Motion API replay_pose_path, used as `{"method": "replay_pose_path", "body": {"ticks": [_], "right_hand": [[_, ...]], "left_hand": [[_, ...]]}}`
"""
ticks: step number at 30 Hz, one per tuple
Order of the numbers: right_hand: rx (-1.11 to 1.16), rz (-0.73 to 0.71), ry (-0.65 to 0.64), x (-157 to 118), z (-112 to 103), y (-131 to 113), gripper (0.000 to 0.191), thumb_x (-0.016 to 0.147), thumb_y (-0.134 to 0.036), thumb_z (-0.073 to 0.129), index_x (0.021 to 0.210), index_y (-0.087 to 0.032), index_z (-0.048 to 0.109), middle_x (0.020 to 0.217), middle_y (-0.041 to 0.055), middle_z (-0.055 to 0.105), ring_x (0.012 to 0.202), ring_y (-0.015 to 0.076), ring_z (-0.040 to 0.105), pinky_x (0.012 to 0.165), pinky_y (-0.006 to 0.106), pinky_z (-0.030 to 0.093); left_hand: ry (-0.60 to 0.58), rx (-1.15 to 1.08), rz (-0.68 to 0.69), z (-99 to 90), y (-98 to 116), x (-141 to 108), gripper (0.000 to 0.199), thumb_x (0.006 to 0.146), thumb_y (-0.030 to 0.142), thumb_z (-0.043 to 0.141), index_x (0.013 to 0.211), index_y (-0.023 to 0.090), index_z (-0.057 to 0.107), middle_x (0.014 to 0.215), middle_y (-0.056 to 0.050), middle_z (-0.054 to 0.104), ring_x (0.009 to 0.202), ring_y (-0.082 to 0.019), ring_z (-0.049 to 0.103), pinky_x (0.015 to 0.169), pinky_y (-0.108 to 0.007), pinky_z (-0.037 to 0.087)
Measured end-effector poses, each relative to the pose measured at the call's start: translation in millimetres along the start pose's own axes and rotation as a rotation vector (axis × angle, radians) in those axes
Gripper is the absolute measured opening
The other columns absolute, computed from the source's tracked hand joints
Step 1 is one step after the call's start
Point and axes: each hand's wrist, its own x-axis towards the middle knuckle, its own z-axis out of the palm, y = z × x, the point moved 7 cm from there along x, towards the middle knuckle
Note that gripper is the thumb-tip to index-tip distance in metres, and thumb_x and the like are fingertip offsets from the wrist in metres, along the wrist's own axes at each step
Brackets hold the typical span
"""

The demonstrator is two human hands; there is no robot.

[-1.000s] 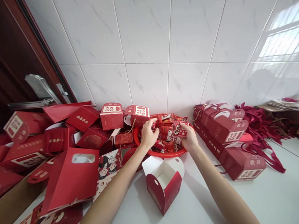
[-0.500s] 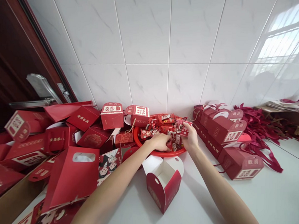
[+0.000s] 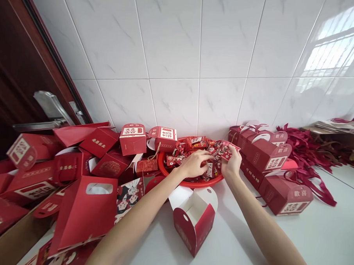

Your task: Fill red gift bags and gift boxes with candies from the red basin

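Observation:
In front of me a red plastic basin point(image 3: 189, 184) is heaped with wrapped candies point(image 3: 197, 142) in red printed wrappers. My left hand point(image 3: 195, 163) reaches over the heap, fingers stretched to the right and apart, with nothing visible in them. At the basin's right rim my right hand point(image 3: 232, 162) grips red candy packets point(image 3: 227, 151); how many is hard to tell. Just below the basin stands a red gift box point(image 3: 194, 227), its top flaps spread and its white inside showing no contents.
Red boxes point(image 3: 88, 210) lie in a jumbled pile on the left, by a brown carton edge point(image 3: 14, 229). Closed red boxes point(image 3: 285, 194) stand in rows on the right, near dark red ribbons point(image 3: 303, 153). A tiled wall point(image 3: 172, 97) rises behind; a door handle point(image 3: 48, 121) is at left.
My left hand has lifted out of the candies, its fingers now more stretched. My right hand has shifted slightly right with the candy packets. The open box stays in place.

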Motion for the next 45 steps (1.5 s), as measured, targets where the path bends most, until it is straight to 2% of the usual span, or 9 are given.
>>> {"method": "replay_pose_path", "body": {"ticks": [5, 11, 18, 22, 25, 30, 35, 40, 45], "right_hand": [[0.010, -0.002, -0.028, -2.0, 1.7, -0.3, 0.020, 0.061, -0.028, 0.073, 0.075, -0.023, 0.059, 0.069, -0.0055, 0.069, 0.063, 0.0160, 0.067, 0.058, 0.028, 0.054], [-0.002, 0.025, -0.021, -3.4, 1.4, 0.1, 0.019, 0.061, -0.027, 0.073, 0.075, -0.024, 0.061, 0.066, -0.0059, 0.068, 0.059, 0.0153, 0.065, 0.054, 0.027, 0.052], [0.039, 0.057, -0.083, -2.2, 5.1, 4.1, 0.018, 0.061, -0.029, 0.074, 0.073, -0.022, 0.062, 0.070, -0.0041, 0.071, 0.066, 0.0160, 0.068, 0.063, 0.028, 0.056], [0.015, 0.112, -0.177, -5.3, 12.1, 6.0, 0.015, 0.063, -0.030, 0.073, 0.072, -0.022, 0.064, 0.069, -0.0022, 0.072, 0.067, 0.0178, 0.069, 0.067, 0.031, 0.058], [-0.016, 0.177, -0.290, -10.4, 20.0, 8.6, 0.015, 0.064, -0.031, 0.073, 0.073, -0.021, 0.068, 0.072, 0.0011, 0.074, 0.069, 0.0198, 0.071, 0.070, 0.033, 0.059], [-0.091, 0.277, -0.363, -15.1, 23.8, 15.6, 0.017, 0.061, -0.030, 0.078, 0.072, -0.020, 0.070, 0.067, 0.0019, 0.073, 0.073, 0.0237, 0.073, 0.070, 0.035, 0.059], [-0.150, 0.320, -0.456, -19.8, 29.2, 17.6, 0.018, 0.061, -0.031, 0.081, 0.073, -0.020, 0.073, 0.074, 0.0015, 0.076, 0.078, 0.0240, 0.073, 0.068, 0.033, 0.058], [-0.203, 0.313, -0.532, -28.1, 33.6, 16.1, 0.028, 0.059, -0.035, 0.089, 0.075, -0.019, 0.073, 0.070, 0.0002, 0.074, 0.071, 0.0210, 0.072, 0.067, 0.031, 0.055], [-0.200, 0.225, -0.502, -25.6, 32.2, 13.0, 0.031, 0.056, -0.038, 0.090, 0.072, -0.017, 0.071, 0.065, 0.0001, 0.072, 0.063, 0.0184, 0.068, 0.065, 0.030, 0.056]], "left_hand": [[-0.308, 0.012, -0.092, 22.3, 3.2, 7.6, 0.052, 0.080, 0.030, 0.070, 0.132, 0.028, 0.067, 0.124, -0.009, 0.066, 0.109, -0.031, 0.064, 0.097, -0.040, 0.048], [-0.407, 0.139, -0.059, 32.4, 10.7, 9.2, 0.035, 0.083, 0.027, 0.069, 0.116, 0.035, 0.075, 0.110, -0.008, 0.059, 0.109, -0.029, 0.060, 0.098, -0.040, 0.044], [-0.139, -0.170, -0.111, 18.8, -1.4, 11.2, 0.015, 0.078, 0.036, 0.074, 0.082, 0.022, 0.077, 0.116, -0.007, 0.065, 0.100, -0.025, 0.064, 0.090, -0.033, 0.047], [0.137, -0.381, -0.204, -2.8, -18.3, 5.0, 0.043, 0.082, 0.052, 0.066, 0.056, 0.018, 0.059, 0.081, -0.005, 0.065, 0.075, -0.019, 0.058, 0.074, -0.031, 0.045], [0.270, -0.554, -0.287, -14.1, -29.1, -3.1, 0.050, 0.080, 0.060, 0.064, 0.055, 0.019, 0.049, 0.058, 0.002, 0.047, 0.062, -0.015, 0.046, 0.064, -0.029, 0.039], [0.481, -0.738, -0.324, -28.7, -37.0, -13.6, 0.051, 0.081, 0.063, 0.063, 0.060, 0.020, 0.044, 0.061, 0.003, 0.042, 0.063, -0.014, 0.041, 0.063, -0.028, 0.037], [0.529, -0.665, -0.286, -31.2, -35.3, -14.5, 0.056, 0.084, 0.070, 0.057, 0.061, 0.021, 0.043, 0.061, 0.003, 0.039, 0.062, -0.014, 0.039, 0.061, -0.028, 0.036], [0.471, -0.486, -0.264, -26.5, -31.6, -13.2, 0.057, 0.088, 0.067, 0.052, 0.056, 0.020, 0.043, 0.054, 0.003, 0.038, 0.057, -0.013, 0.039, 0.059, -0.028, 0.034], [0.402, -0.535, -0.272, -21.1, -32.2, -12.1, 0.043, 0.093, 0.052, 0.050, 0.072, 0.018, 0.066, 0.074, -0.003, 0.069, 0.076, -0.021, 0.063, 0.076, -0.031, 0.048]]}}
